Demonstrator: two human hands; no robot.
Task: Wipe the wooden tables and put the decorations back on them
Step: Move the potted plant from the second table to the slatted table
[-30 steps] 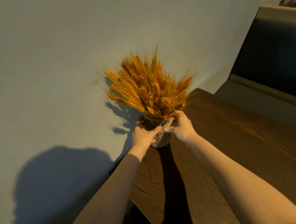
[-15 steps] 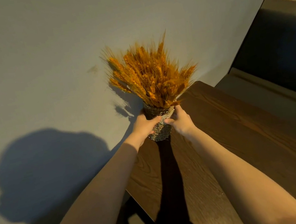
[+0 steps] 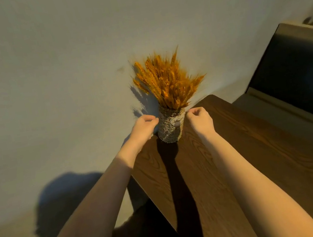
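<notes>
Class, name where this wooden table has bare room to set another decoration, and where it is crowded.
Free: the wooden table between the woven vase and the bench. Crowded: the wall corner, where left hand and right hand flank the vase.

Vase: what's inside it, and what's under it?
Dried orange wheat stalks stand in the woven vase, fanning above its rim; their lower stems are hidden by its wall. The vase sits on the wooden table at the corner by the wall.
</notes>
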